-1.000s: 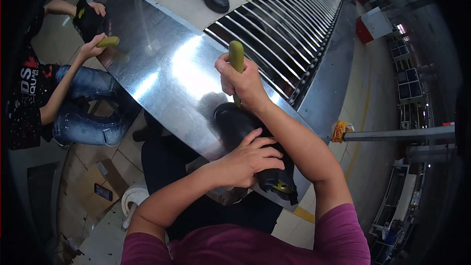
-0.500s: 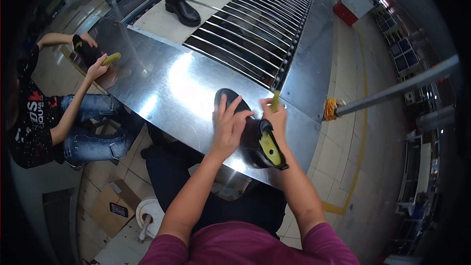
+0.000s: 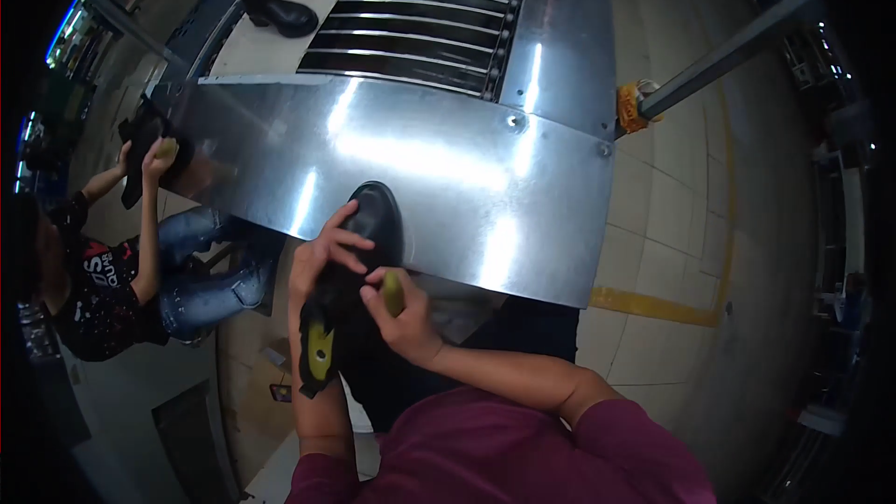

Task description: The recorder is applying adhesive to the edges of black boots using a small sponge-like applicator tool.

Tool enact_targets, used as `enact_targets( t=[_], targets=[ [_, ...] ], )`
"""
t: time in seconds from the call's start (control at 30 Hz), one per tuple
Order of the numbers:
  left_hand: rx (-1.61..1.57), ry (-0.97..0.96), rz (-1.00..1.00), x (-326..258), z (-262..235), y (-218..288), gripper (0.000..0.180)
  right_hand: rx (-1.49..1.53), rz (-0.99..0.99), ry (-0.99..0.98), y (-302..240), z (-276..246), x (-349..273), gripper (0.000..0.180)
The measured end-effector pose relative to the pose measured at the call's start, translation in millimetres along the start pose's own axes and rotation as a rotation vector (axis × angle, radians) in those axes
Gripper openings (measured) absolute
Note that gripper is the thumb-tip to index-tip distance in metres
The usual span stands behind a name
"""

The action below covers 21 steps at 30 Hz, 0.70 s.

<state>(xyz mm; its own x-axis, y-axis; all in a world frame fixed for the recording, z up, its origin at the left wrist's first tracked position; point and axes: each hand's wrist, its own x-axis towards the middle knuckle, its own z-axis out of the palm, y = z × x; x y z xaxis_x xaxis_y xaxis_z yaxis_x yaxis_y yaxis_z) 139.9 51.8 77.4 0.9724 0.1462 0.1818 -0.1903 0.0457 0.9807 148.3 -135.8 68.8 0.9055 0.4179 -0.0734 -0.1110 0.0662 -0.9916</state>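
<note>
A black boot [image 3: 371, 224] with a yellow-green sole patch lies toe-up at the near edge of the shiny metal table [image 3: 448, 168]. My left hand [image 3: 322, 247] grips the boot's upper from the left side. My right hand [image 3: 399, 313] is closed on a small yellow-green tool [image 3: 393, 293] held against the boot's side. The boot's heel end hangs over my lap, below the table edge.
Another black boot [image 3: 276, 11] stands on the belt beside the roller conveyor [image 3: 420, 19]. At the left a seated person in jeans [image 3: 201, 271] holds a dark shoe and a yellow-green tool [image 3: 161, 151]. A metal post [image 3: 719, 47] stands on the tiled floor at right.
I have pulled the boot toward me to the table's near edge and turned it toe-up. My right hand with the tool has dropped from above the boot to its side.
</note>
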Motion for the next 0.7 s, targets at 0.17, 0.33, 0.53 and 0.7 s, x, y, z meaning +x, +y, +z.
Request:
enact_targets(
  t=[0.17, 0.33, 0.53, 0.7],
  targets=[
    [-0.06, 0.278, -0.051, -53.9, 6.3, -4.0, 0.036, 0.019, -0.088, -0.23, 12.6, 3.1, -19.0, 0.024],
    [-0.008, 0.484, -0.507, -63.2, -8.3, 12.8, 0.06, 0.133, 0.154, -0.306, -1.0, -15.1, 28.1, 0.033],
    [-0.198, 0.278, -0.842, -44.0, -15.6, 31.3, 0.079, 0.596, 0.246, -0.034, -14.4, -9.4, 128.2, 0.027],
    [-0.181, 0.23, -1.023, -23.0, -12.5, 28.5, 0.078, 0.682, 0.338, -0.006, -3.2, 9.0, 141.7, 0.02]
  ],
)
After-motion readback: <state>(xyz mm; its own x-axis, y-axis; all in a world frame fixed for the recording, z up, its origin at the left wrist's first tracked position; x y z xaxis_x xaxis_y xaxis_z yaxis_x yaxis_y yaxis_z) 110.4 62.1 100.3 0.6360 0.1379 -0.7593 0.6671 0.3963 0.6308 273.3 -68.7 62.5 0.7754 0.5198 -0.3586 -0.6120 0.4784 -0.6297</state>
